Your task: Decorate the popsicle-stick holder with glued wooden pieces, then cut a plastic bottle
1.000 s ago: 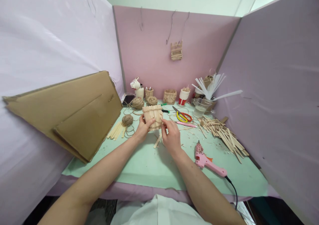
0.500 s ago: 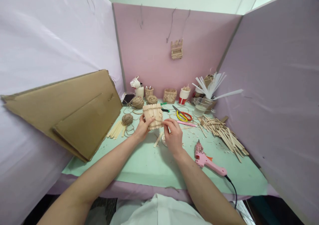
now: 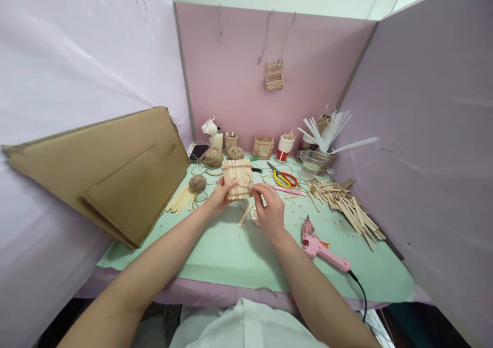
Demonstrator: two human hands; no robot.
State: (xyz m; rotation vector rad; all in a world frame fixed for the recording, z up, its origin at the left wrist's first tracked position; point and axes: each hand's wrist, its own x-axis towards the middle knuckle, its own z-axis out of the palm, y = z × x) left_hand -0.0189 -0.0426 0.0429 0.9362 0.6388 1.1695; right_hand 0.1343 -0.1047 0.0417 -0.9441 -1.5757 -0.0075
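Note:
My left hand (image 3: 220,198) is closed around the left side of a small craft-stick holder (image 3: 238,177), its thumb lying across the front. The holder is made of pale upright sticks with bands of twine near its top and bottom, held up above the table. My right hand (image 3: 269,208) pinches at the holder's lower right edge, thumb and forefinger together; whatever is between the fingertips is too small to make out. Below the right hand a round white piece (image 3: 254,215) is partly covered. Beside it lies a loose stick (image 3: 245,215).
A pink glue gun (image 3: 321,248) with a black cord lies at right, near a heap of wooden sticks (image 3: 354,206). Scissors (image 3: 283,176) lie behind my hands. Twine balls (image 3: 197,183) and pale sticks (image 3: 179,200) are at left, beside leaning cardboard (image 3: 127,173). A plastic cup (image 3: 311,165) stands behind.
The holder and both hands have barely moved; the holder is turned a touch more upright. The whole view has shifted very slightly.

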